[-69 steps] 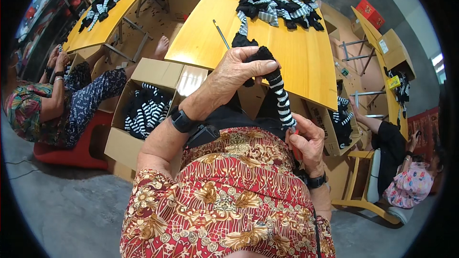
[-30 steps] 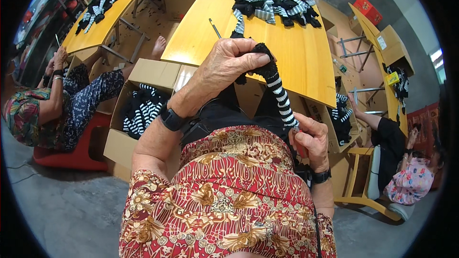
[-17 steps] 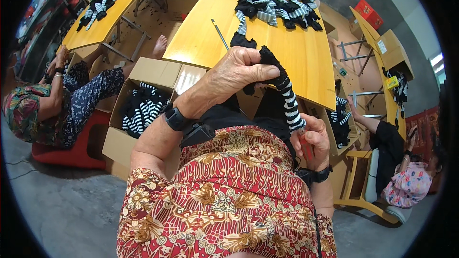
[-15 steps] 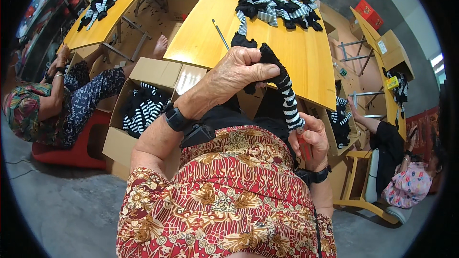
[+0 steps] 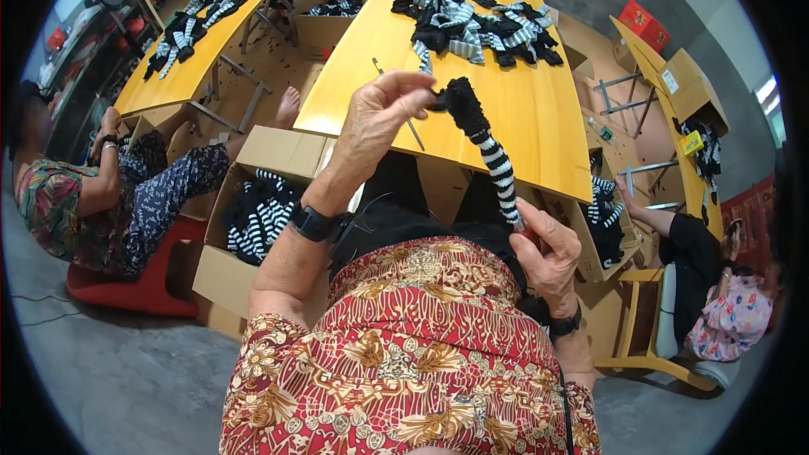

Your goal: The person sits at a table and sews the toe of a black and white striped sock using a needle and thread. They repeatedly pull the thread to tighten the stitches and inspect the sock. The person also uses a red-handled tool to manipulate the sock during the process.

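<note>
A black-and-white striped knitted tube (image 5: 497,170) with a thick black end (image 5: 466,107) stretches between my hands, above the near edge of the table. The black end points up and away from me. My left hand (image 5: 383,118) pinches a small black flap at the left side of that end between thumb and fingertips. Lower right, my right hand (image 5: 549,251) is closed round the tube's narrow striped end. A bit of something red shows between its fingers, mostly hidden.
A heap of striped and black knitted pieces (image 5: 476,25) covers the far part of the yellow table (image 5: 337,76). A thin rod (image 5: 411,128) lies near its front edge. Open cartons (image 5: 282,150) of knits stand left and right. Two people sit at either side.
My left hand has let go of its grip across the black end and shifted left, now pinching its side. The black end stands out more freely. My right hand keeps its hold.
</note>
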The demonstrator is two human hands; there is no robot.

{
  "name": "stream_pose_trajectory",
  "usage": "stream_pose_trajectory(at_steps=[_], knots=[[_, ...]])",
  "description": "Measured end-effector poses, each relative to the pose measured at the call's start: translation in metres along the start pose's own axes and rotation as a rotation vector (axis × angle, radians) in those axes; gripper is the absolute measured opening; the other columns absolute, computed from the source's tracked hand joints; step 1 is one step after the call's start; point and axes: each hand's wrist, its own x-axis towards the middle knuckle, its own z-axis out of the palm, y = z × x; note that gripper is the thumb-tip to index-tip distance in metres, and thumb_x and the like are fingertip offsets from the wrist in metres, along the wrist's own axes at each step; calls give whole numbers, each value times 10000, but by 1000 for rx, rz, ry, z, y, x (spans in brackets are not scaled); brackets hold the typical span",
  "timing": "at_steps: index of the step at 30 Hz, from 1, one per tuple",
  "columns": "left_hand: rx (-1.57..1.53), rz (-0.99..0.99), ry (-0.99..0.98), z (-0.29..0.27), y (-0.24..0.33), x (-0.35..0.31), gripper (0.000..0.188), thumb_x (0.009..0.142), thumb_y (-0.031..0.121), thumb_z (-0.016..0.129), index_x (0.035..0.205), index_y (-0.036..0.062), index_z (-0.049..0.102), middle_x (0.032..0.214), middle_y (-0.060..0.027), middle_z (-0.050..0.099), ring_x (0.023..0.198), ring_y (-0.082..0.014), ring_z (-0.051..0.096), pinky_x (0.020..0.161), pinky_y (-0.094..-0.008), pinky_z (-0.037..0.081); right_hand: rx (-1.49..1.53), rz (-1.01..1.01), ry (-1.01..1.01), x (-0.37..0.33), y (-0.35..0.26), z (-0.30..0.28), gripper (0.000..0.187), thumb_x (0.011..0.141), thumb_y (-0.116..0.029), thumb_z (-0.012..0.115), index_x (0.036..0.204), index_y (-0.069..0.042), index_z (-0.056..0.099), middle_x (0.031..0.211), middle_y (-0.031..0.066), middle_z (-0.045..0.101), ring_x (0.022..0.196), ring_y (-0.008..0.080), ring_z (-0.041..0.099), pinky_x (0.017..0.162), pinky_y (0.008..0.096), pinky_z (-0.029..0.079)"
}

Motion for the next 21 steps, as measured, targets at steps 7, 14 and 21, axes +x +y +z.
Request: stream_pose_trajectory(at_steps=[7,14,21], knots=[[-186,-101,-90,31,12,-23,333,942,257,591,1149,-2,614,1050,-37,660,887,-78,594,828,-242,491,-487,-434,21,5,15,15,535,688,55,706,1201,-72,628,690,52,526,554,202,515,510,310,432],[-430,-245,-40,47,6,-29,346,972,267,524,1207,17,571,1065,-71,666,975,-175,646,862,-317,509,-631,-475,12,1,20,14,559,697,39,713,1232,-88,610,667,35,479,544,187,490,499,317,418],[-498,-298,-123,53,-1,-29,362,979,273,501,1218,6,553,1132,-124,644,1026,-198,624,896,-359,499,-590,-410,-33,4,17,18,568,707,33,706,1252,-85,593,646,40,472,539,189,493,497,321,420]])
